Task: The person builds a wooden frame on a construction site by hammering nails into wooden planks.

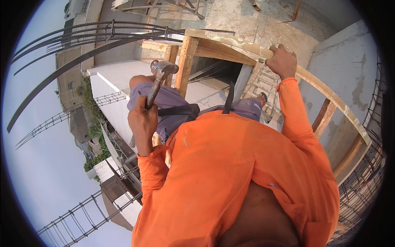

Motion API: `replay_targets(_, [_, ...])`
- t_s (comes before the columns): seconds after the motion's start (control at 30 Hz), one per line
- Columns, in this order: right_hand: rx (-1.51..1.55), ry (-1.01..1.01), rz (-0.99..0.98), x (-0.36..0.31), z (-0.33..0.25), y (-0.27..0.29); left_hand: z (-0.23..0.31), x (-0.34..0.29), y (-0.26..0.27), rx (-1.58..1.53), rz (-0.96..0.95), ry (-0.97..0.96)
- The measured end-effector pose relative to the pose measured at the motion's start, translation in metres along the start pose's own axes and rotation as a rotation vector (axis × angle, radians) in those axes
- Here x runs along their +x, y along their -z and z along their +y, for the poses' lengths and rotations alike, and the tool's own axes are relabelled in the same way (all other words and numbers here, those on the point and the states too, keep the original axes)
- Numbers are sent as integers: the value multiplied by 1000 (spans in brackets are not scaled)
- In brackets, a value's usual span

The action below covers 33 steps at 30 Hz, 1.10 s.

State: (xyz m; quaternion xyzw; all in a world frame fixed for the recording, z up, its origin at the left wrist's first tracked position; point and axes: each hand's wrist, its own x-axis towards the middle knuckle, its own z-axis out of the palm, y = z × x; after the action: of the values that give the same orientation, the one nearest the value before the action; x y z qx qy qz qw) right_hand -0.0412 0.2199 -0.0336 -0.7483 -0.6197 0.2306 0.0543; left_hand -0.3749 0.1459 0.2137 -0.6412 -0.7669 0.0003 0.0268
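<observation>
My left hand (142, 121) is closed around the handle of a hammer (164, 71), whose worn metal head points up and away above my thigh. My right hand (282, 61) grips the top edge of a wooden formwork board (314, 81), fingers curled over it. This board runs from the upper middle round to the right. At its left end stands an upright timber post (186, 61), close to the hammer head but apart from it.
Below the board is a dark opening (216, 68), with a wooden ladder (263, 80) beside my sandalled foot. Long rebars (103, 36) jut out at upper left. Rebar cages (86, 210) extend over a drop on the left. A concrete wall (337, 61) and rebar mesh (366, 177) stand at right.
</observation>
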Motion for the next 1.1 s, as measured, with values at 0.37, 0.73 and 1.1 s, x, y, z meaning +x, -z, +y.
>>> replay_targets(0.37, [-63, -38, 119, 5, 2, -17, 51, 180, -72, -759, -634, -284])
replay_targets(0.73, [-138, -179, 104, -1, -15, -15, 141, 251, -134, -820, -1002, -557])
replay_targets(1.1, [-66, -123, 210, 1, -6, -25, 229, 330, -178, -668, -1034, -434])
